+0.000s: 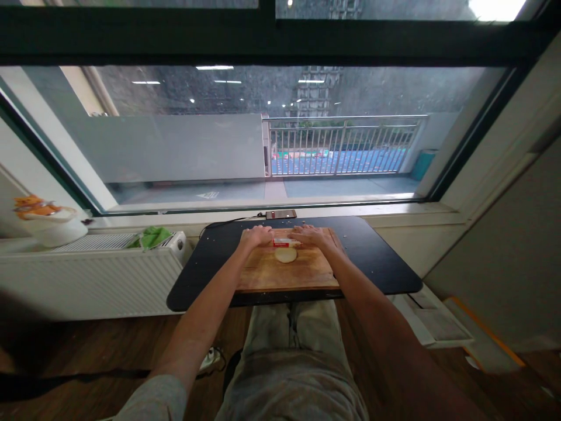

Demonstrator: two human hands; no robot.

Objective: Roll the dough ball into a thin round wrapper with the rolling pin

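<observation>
A wooden cutting board (284, 275) lies on a small black table (377, 263). On the board rests a flat pale round of dough (286, 255). Just behind it a cylinder with a red and white label (283, 241) lies across the board. My left hand (256, 235) rests palm down on its left end, my right hand (313, 235) palm down on its right end. The fingers of both hands are stretched flat over it, not wrapped round it.
A phone (281, 214) with a cable lies at the table's far edge below a large window. A white radiator (87, 275) stands to the left, with a green cloth (151, 237) and a white pot (52, 225) on top. Crumbs dot the table.
</observation>
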